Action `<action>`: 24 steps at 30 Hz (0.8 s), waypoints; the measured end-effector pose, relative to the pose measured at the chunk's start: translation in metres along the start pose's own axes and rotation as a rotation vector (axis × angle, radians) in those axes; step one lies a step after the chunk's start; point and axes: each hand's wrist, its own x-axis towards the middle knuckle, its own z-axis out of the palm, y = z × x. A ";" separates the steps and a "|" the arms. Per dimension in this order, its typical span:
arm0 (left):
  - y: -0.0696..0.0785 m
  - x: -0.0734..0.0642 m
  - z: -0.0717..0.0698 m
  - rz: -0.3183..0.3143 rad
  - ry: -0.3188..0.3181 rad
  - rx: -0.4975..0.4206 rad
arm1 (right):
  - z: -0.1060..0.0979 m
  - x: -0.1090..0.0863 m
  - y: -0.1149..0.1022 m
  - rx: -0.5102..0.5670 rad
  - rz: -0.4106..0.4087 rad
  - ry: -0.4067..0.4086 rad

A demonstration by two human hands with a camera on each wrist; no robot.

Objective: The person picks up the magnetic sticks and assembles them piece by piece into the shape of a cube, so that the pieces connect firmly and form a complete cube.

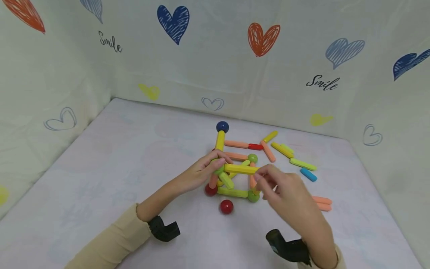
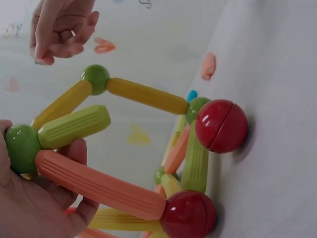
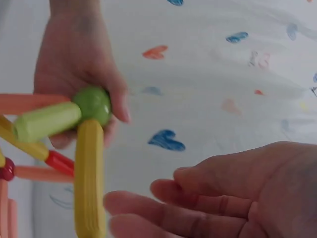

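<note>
My left hand point(image 1: 193, 177) grips a green ball point(image 2: 23, 148) at an upper corner of a frame of magnetic sticks and balls. From that ball run a yellow stick point(image 1: 240, 169), an orange stick point(image 2: 99, 183) down to a red ball point(image 1: 211, 189), and a short light-green stick point(image 2: 74, 126) with its far end free. The yellow stick leads to another green ball point(image 2: 95, 79), hidden behind my right hand in the head view. My right hand point(image 1: 285, 190) hovers beside that end, fingers loosely bent and holding nothing; the left wrist view shows it apart from the ball.
A loose red ball point(image 1: 226, 206) lies in front of the frame. A blue ball point(image 1: 222, 127) tops a yellow stick at the back. Loose sticks lie to the right, among them a blue stick point(image 1: 308, 175) and two orange sticks point(image 1: 322, 203). Hanging cloth point(image 1: 215, 56) walls the table.
</note>
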 end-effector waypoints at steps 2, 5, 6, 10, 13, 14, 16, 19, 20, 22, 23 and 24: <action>0.000 0.000 0.000 0.000 0.001 -0.003 | -0.011 0.000 0.015 0.076 -0.032 0.100; -0.001 0.001 0.000 0.001 0.001 -0.006 | -0.020 0.008 0.040 0.150 -0.018 0.224; -0.001 0.001 0.000 0.004 0.001 -0.008 | -0.020 0.014 0.050 0.154 0.008 0.246; -0.001 0.000 0.000 0.013 0.001 -0.011 | -0.009 0.043 0.090 0.120 0.144 0.258; -0.001 0.000 -0.001 0.016 -0.001 -0.011 | 0.006 0.061 0.116 0.064 0.233 0.204; -0.001 0.000 -0.001 0.018 -0.002 -0.010 | 0.011 0.066 0.122 0.051 0.254 0.179; -0.001 0.000 -0.002 0.017 -0.001 -0.009 | 0.021 0.075 0.133 0.051 0.302 0.114; -0.001 0.000 -0.001 0.016 -0.003 -0.017 | 0.035 0.085 0.145 0.069 0.374 0.016; -0.001 0.000 -0.001 0.014 -0.003 -0.021 | 0.039 0.087 0.149 0.073 0.397 -0.012; -0.001 0.000 -0.001 0.010 -0.004 -0.027 | 0.044 0.091 0.153 0.080 0.424 -0.054; -0.001 0.000 -0.001 0.008 -0.006 -0.030 | 0.046 0.092 0.155 0.078 0.429 -0.069; -0.002 0.000 0.000 0.005 -0.006 -0.031 | 0.048 0.093 0.156 0.076 0.427 -0.083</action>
